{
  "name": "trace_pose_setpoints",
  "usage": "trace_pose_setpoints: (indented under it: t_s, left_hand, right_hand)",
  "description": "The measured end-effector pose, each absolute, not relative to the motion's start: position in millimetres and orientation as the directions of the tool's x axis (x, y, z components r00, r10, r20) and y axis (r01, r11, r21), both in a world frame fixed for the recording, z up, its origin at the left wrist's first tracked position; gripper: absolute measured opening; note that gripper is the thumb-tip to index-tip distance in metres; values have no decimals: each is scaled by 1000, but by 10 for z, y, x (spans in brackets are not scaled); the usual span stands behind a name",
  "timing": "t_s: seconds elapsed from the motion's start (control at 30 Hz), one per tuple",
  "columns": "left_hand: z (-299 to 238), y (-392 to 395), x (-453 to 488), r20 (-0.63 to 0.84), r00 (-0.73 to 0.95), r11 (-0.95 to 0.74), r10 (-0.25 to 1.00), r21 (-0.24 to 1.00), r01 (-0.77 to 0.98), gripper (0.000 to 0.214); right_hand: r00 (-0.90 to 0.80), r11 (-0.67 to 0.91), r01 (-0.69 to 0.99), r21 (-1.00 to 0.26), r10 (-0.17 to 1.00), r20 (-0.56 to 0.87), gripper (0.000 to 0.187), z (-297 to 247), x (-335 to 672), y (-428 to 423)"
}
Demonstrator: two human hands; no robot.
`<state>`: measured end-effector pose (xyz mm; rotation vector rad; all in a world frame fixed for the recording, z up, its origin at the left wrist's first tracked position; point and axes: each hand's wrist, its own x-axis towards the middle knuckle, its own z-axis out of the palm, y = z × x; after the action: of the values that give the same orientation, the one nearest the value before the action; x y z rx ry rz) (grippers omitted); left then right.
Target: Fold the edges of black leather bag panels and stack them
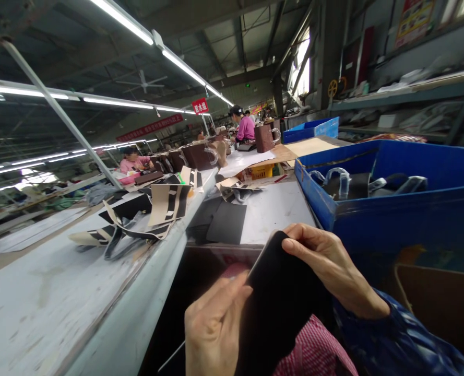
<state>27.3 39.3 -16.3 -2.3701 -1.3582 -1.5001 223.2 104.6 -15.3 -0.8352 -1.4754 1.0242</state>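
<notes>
A black flat panel (281, 297) with a rounded corner is held up in front of me, tilted over my lap. My left hand (218, 316) pinches its left edge between thumb and fingers. At the top corner, my right hand (321, 256) grips the same panel, thumb on the near face and fingers behind. The lower part of the panel merges with dark surroundings, so its full shape cannot be made out. Just beyond my hands, dark flat sheets (227, 223) lie on the white-topped table (278, 209).
Cream-and-black cut pieces (169, 203) with straps lie on the long left table (59, 292). A blue bin (404, 224) holding plastic-wrapped handles stands at right, above a cardboard box (443, 292). Brown bags (200, 155) line the bench farther back, near a person in pink (246, 128).
</notes>
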Motion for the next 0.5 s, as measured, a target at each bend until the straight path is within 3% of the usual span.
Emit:
trace_pose_setpoints:
  t_s: [0.2, 0.4, 0.5]
  left_hand:
    - [-192, 428, 307, 818, 135, -630, 559, 314, 711, 21]
    - [-288, 327, 422, 876, -131, -495, 464, 379, 782, 13]
    - [-323, 271, 433, 890, -149, -413, 431, 341, 844, 9]
  right_hand:
    - [-124, 591, -20, -806, 799, 589, 31, -183, 2164, 965]
    - [-104, 612, -169, -773, 769, 631, 33, -145, 2092, 942]
    - [-95, 643, -159, -749, 745, 660, 34, -125, 2082, 930]
